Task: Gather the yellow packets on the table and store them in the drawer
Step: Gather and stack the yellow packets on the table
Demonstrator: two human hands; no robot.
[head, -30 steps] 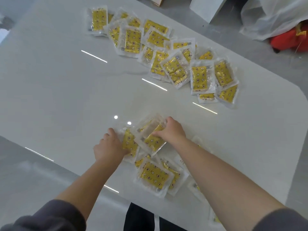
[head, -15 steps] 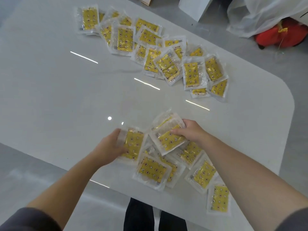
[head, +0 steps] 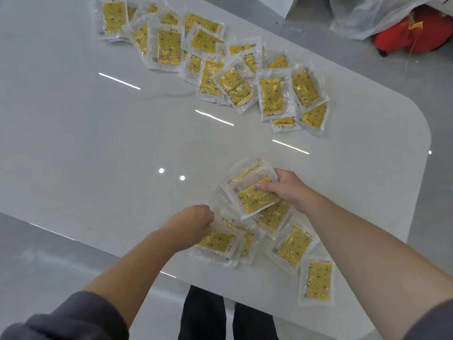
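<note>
We see the right hand [head: 288, 190] gripping a stack of yellow packets [head: 253, 196] over the white table [head: 98, 143], right of centre. The thumb lies across the top packet's yellow print and the fingers curl round the stack's far edge.

The left hand [head: 191, 224] sits to the near left of the stack. Its fingers are bent down onto the far-left corner of a loose packet [head: 217, 241] at the near edge. The fingertips are hidden, so we cannot tell whether they pinch it or only touch it.

A second packet [head: 273, 217] lies partly under the stack. A third packet [head: 294, 245] is to its near right, and a fourth packet [head: 317, 280] is nearest the table's edge. A far row of packets [head: 220, 62], overlapping, runs along the far side. Beyond the table, far right, we see a clear plastic bag [head: 372, 15] and a red bundle [head: 414, 33].
</note>
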